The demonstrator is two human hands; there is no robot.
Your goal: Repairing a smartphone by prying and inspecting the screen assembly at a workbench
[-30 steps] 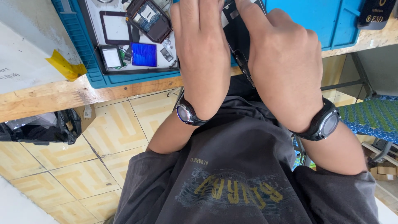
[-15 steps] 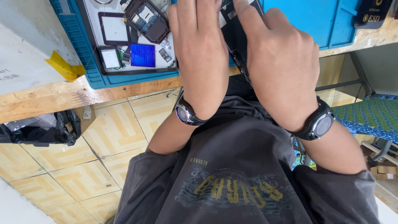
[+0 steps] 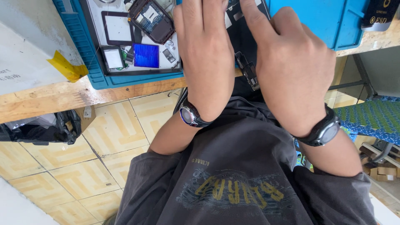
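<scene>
Hands — left hand (image 3: 208, 54) and right hand (image 3: 291, 66) — press flat on a dark opened phone (image 3: 243, 46), grip state hidden.

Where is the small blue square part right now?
In the head view, the blue square part lies on the white tray, just left of the left hand.

— Where are you working here?

— You're at a small electronics repair bench. The wooden surface (image 3: 62, 98) carries a blue work mat (image 3: 316, 21), the sort used for delicate parts.

— What else shows it?

— On a grey tray (image 3: 137, 71) lie an opened device with bare circuitry (image 3: 152, 18), small dark screens (image 3: 117, 28) and a blue panel (image 3: 146, 55). Under you runs a yellow patterned tile floor (image 3: 75, 166), with cardboard boxes (image 3: 383, 168) stacked to one side.
</scene>
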